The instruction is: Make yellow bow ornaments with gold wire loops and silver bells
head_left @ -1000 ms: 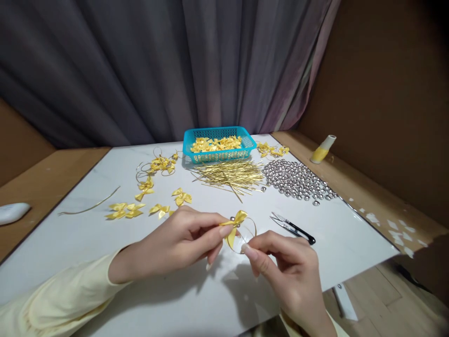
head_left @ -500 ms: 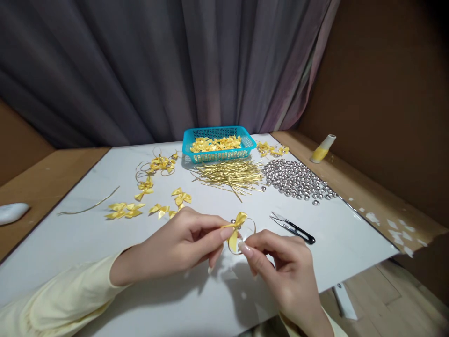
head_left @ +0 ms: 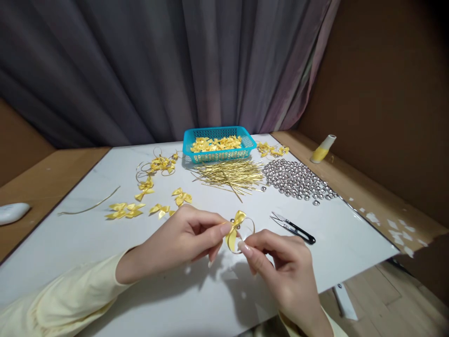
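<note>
Between thumb and fingers, my left hand (head_left: 191, 234) pinches a yellow ribbon bow (head_left: 233, 229) above the table. Small silver bells (head_left: 238, 226) show beside the bow's knot. A thin gold wire loop (head_left: 253, 224) curves out from the bow towards the right and below it. My right hand (head_left: 280, 262) is closed, with its thumb and index finger pinched on the wire by the bow's lower tail. The exact spot of that grip is partly hidden by the fingertips. Thread snips (head_left: 293, 228) with black handles lie just beyond my right hand.
A blue basket (head_left: 220, 157) of yellow bows stands at the back. In front lie gold wire pieces (head_left: 228, 175); silver bells (head_left: 298, 180) are heaped to the right. Loose bows (head_left: 124, 210) and looped bows (head_left: 161, 164) lie left. A yellow thread spool (head_left: 322, 149) stands far right.
My left hand has shifted slightly, and the bow has turned a little, showing the bells by its knot more clearly. My right hand has hardly moved.
</note>
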`<act>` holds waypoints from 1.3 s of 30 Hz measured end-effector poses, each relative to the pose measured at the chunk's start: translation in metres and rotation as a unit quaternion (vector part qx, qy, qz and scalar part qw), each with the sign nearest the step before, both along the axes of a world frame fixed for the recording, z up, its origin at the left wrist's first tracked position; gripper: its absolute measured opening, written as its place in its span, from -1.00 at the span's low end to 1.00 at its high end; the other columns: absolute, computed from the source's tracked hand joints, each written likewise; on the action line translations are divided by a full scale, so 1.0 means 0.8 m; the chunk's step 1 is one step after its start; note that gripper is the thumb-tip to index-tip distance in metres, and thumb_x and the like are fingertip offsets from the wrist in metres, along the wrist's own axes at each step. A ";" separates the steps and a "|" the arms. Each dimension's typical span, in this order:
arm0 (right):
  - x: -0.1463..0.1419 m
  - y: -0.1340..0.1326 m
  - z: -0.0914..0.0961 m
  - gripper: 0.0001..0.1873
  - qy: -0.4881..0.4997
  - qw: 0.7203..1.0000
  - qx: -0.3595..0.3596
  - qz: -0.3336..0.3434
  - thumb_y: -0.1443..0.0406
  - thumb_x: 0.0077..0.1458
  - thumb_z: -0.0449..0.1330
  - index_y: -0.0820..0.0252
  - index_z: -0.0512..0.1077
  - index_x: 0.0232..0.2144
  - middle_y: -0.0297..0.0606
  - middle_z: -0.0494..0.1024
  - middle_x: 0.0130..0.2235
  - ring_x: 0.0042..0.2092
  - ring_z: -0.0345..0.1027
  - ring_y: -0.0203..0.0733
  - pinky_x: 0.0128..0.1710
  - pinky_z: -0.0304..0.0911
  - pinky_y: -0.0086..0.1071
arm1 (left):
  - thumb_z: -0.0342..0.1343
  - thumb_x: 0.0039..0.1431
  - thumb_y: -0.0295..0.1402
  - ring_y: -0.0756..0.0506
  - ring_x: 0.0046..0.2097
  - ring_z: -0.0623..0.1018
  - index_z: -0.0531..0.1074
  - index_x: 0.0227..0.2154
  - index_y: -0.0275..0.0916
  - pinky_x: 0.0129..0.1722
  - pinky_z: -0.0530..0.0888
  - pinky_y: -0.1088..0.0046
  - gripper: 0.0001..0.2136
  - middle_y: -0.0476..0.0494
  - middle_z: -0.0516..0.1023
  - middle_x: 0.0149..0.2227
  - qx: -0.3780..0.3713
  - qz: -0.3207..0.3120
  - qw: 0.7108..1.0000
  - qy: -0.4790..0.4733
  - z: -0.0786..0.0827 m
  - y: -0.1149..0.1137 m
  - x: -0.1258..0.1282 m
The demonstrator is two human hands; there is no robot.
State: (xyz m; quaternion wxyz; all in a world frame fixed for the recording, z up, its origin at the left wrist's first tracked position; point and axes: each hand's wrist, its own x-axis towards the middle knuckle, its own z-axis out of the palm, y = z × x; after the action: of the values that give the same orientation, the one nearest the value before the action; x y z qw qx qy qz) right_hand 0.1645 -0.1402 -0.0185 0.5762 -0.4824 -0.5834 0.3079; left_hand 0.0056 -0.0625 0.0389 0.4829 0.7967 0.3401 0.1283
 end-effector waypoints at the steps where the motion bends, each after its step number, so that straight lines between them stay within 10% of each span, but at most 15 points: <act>1: 0.000 0.000 0.000 -0.79 0.002 1.000 0.000 0.000 0.34 0.05 0.12 0.22 0.38 -0.61 -0.40 0.29 -0.69 -0.63 0.10 -0.38 -0.67 -0.02 -0.48 | -0.09 0.21 -0.29 0.14 -0.71 0.17 0.32 -0.68 -0.31 -0.69 0.14 0.65 -0.63 0.10 0.17 -0.78 0.003 0.001 1.000 0.001 0.000 0.000 0.000; 22: 0.015 -0.008 0.010 -0.89 -0.080 0.997 0.021 -0.005 0.39 0.07 0.10 0.20 0.37 -0.48 -0.40 0.40 -0.61 -0.56 0.27 -0.36 -0.60 0.14 -0.52 | -0.09 0.21 -0.27 0.13 -0.72 0.20 0.38 -0.65 -0.32 -0.69 0.16 0.65 -0.63 0.08 0.21 -0.78 -0.004 -0.005 0.999 0.045 -0.006 0.000 -0.002; 39: 0.013 -0.002 0.001 -0.74 -0.151 0.976 0.154 0.000 0.54 0.01 0.11 0.23 0.39 -0.23 -0.36 0.44 -0.48 -0.51 0.23 -0.38 -0.48 0.21 -0.48 | -0.06 0.21 -0.29 0.17 -0.73 0.22 0.38 -0.56 -0.32 -0.74 0.15 0.72 -0.70 0.04 0.37 -0.67 -0.160 -0.043 0.986 -0.013 -0.007 -0.001 0.001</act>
State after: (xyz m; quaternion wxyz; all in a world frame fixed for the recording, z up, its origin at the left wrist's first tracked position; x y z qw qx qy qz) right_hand 0.1746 -0.1418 -0.0177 0.5491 -0.4289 -0.7040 0.1377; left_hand 0.0062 -0.0632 0.0331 0.6140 0.7209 0.3153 0.0619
